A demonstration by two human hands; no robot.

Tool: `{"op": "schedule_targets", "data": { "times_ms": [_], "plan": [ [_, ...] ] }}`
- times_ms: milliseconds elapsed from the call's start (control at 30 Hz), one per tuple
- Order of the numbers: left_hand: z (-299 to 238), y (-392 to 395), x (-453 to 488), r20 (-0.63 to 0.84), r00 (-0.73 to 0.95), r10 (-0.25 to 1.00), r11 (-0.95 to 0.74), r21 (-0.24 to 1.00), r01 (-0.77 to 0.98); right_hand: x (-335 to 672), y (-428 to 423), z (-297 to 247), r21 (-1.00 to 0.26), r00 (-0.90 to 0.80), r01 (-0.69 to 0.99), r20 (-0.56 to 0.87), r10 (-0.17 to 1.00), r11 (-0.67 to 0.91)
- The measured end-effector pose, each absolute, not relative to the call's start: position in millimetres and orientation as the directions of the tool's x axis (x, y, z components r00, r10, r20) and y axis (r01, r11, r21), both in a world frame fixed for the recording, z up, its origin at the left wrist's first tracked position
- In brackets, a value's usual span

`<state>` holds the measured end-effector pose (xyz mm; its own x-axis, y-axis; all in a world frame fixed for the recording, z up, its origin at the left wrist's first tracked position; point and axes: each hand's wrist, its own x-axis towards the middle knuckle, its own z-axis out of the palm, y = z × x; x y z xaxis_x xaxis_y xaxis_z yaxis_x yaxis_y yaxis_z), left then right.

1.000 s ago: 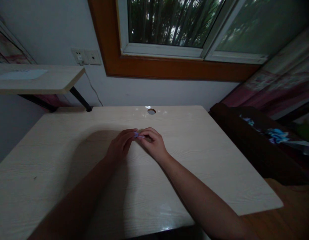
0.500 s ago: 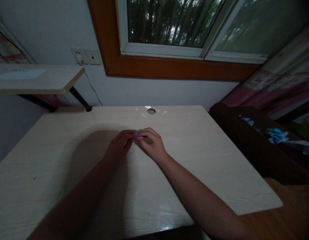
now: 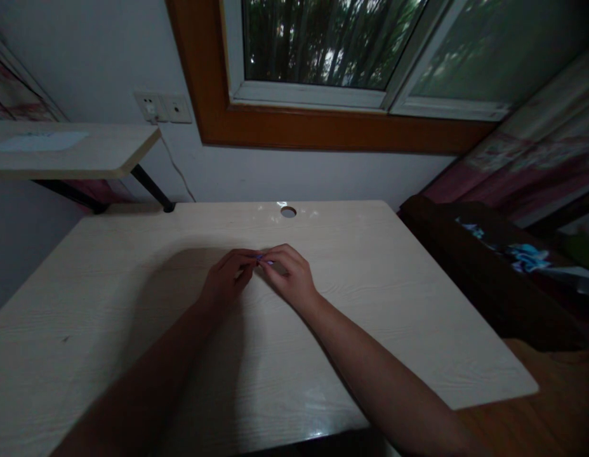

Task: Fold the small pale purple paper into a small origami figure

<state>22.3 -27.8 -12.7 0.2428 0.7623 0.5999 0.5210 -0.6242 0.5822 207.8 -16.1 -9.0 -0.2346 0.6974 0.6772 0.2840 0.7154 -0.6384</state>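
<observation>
Between my two hands is a small purple item [image 3: 260,257], mostly covered by the fingers, so its kind cannot be made out. My left hand [image 3: 226,274] pinches it from the left with thumb and fingertips. From the other side my right hand [image 3: 293,273] closes its thumb and fingers on the same piece, and a bit of purple shows under its fingertips. Both hands are held low at the middle of the pale wood-grain desk [image 3: 370,304], fingertips meeting.
A round cable hole [image 3: 288,212] sits near the desk's back edge. At the left stands a raised shelf [image 3: 108,149] on black legs with a paper [image 3: 40,141] on it. Beyond are a wall socket [image 3: 164,108] and a window [image 3: 323,44]. A brown piece of furniture [image 3: 447,266] stands right.
The fingertips have shifted very slightly around the purple item. Hands and arms otherwise keep nearly the same place.
</observation>
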Motion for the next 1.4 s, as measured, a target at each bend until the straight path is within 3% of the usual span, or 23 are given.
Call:
{"op": "schedule_targets", "data": {
  "times_ms": [433,867,1400],
  "plan": [
    [-12.4,-27.5,24.9,0.557,0.128,0.821,-0.553,0.718,0.422,205.6,-16.2,-6.7,-0.639,-0.181,0.325,0.682,0.709,0.697],
    [-11.0,-26.9,22.4,0.592,0.177,0.786,-0.595,0.648,0.476,206.3,-14.8,-9.9,-0.665,-0.247,0.264,0.654,0.715,0.699],
    [-9.3,-27.9,22.2,0.574,0.102,0.812,-0.562,0.724,0.4,206.7,-15.7,-6.9,-0.696,-0.197,0.291,0.628,0.753,0.657]
  ]
}}
